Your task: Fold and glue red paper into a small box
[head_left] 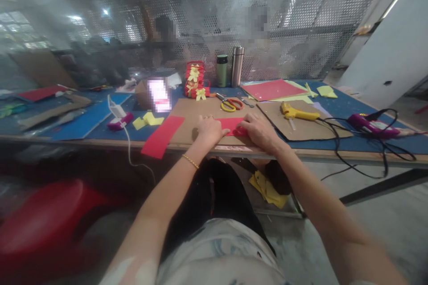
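While my left hand [210, 129] lies loosely open on the red paper strip [232, 123], my right hand [258, 129] curls there, grip unclear; probably light and creasable, it's best held by its edges.

A bright red, matte paper strip [232, 124] lies crosswise between the left grip [210, 130] and the right grip [257, 130], touched by both. Its bare middle, in the gap between them, looks flat, with a straight far edge. Just under the right grip's fingertips the red darkens and seems raised; whether folded or curled cannot be told. Both ends are hidden beneath the grips. Under it is a brown cardboard sheet [189, 111].
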`<state>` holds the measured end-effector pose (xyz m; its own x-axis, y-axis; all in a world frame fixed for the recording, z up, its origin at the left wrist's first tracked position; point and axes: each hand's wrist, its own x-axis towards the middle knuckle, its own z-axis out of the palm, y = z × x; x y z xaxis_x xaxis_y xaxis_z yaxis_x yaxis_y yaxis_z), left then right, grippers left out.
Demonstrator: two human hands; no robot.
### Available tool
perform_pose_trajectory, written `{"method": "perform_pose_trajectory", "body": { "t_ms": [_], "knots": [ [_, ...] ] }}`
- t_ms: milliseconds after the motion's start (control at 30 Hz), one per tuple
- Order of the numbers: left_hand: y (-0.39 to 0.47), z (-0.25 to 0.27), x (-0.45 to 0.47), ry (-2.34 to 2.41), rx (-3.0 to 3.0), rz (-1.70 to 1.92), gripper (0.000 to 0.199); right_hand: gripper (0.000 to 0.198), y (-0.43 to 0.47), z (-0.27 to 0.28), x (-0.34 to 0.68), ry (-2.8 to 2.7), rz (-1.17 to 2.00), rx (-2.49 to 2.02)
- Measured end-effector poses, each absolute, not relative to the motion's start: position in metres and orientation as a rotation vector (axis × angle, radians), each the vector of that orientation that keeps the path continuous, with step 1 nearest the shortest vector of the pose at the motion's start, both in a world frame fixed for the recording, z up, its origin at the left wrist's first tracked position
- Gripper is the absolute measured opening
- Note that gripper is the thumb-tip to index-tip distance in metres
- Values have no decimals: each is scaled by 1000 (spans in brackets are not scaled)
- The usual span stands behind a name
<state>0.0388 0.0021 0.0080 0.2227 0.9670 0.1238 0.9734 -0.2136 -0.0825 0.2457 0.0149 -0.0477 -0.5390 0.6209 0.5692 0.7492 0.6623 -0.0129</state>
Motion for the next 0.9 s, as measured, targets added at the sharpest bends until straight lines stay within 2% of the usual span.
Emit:
{"method": "perform_pose_trajectory", "body": {
  "t_ms": [133,233,567,700,900],
  "knots": [
    [2,9,41,-1871,-2333,-41,61,40,30,-54,252,-2421,-135,-749],
    [2,11,43,-1897,-2343,-40,56,36,32,-58,255,-2391,-33,-634],
    [0,13,45,-1940,-2347,-29,54,32,25,-57,256,-2340,29,-627],
    [2,11,44,-1937,-2357,-34,51,38,18,-54,268,-2313,111,-709],
    [8,3,42,-1954,-2371,-96,50,31,2,-37,292,-2382,172,-882]
  ]
}}
